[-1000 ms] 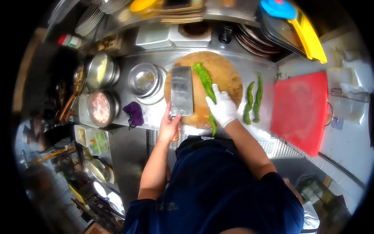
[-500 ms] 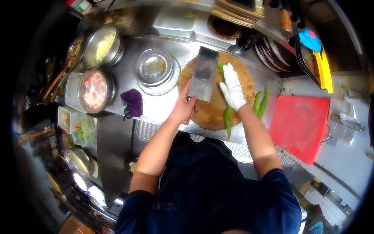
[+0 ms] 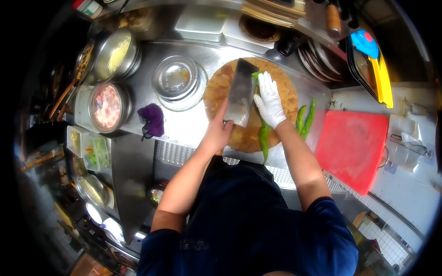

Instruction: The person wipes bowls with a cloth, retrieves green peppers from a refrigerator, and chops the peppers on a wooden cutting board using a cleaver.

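My left hand (image 3: 217, 132) is closed around the handle of a cleaver (image 3: 240, 94), whose broad blade hangs over the round wooden chopping board (image 3: 216, 87). My right hand (image 3: 270, 100), in a white glove, lies flat with its fingers stretched out and the thumb apart. Under and beside its fingers is a green chili pepper (image 3: 264, 138), partly hidden; its lower end reaches past the board's front edge. A bit of green (image 3: 257, 74) shows between the blade and the gloved fingertips. More green chili peppers (image 3: 309, 118) lie to the right of the board.
Glass bowls (image 3: 175, 78) and a purple cloth item (image 3: 151, 120) are left of the board. Further left stand metal bowls with pale shreds (image 3: 119, 54) and raw meat (image 3: 107, 106). A red cutting board (image 3: 352, 149) lies at right. Plates (image 3: 317, 62) and white containers (image 3: 200, 24) line the back.
The cleaver has moved slightly toward my body and closer to the gloved hand, tilting a little. The gloved thumb now stands further out. The whole view has shifted slightly.
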Demonstrator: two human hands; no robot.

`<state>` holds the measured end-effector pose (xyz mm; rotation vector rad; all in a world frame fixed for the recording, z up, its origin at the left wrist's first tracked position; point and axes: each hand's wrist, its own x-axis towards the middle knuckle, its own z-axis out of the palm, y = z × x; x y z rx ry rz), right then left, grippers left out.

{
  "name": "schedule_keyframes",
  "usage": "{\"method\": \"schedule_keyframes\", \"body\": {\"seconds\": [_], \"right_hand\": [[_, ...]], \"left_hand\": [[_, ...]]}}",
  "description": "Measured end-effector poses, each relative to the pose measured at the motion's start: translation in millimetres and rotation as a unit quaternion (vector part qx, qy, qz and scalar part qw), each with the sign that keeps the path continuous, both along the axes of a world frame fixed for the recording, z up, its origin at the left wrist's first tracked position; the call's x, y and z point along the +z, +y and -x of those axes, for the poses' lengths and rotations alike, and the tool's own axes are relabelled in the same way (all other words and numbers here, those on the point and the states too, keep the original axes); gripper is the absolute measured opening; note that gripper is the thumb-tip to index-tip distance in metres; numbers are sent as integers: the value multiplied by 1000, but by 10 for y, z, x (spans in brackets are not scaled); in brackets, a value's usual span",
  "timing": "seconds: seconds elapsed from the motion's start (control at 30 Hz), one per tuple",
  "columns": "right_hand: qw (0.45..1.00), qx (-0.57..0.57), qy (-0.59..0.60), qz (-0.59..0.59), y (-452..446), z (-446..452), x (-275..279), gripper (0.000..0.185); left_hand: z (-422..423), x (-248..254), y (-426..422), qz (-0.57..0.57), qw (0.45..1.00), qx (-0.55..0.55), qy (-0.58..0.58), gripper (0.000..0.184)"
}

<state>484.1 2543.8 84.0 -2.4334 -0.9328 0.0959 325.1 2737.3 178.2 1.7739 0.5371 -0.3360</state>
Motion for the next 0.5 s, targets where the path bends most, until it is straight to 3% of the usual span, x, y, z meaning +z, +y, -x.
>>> {"method": "schedule_keyframes", "body": {"seconds": [0.13, 0.23, 0.27, 0.37, 0.5], "right_hand": [[1000, -8, 4, -10, 28, 13, -18, 81], [1000, -25, -1, -16, 56, 45, -14, 80], [999, -32, -5, -18, 69, 48, -22, 80], [997, -62, -23, -27, 100, 44, -116, 78], [996, -75, -10, -49, 12, 156, 42, 71]], "left_hand": [[-285, -386, -112, -108, 992, -26, -50, 74], [-173, -516, -166, -117, 988, -26, -94, 73], [-92, -481, -182, -102, 988, -20, -113, 73], [252, -155, -259, -35, 998, -51, -7, 76], [288, -39, -265, -81, 995, -55, 4, 73]]}}
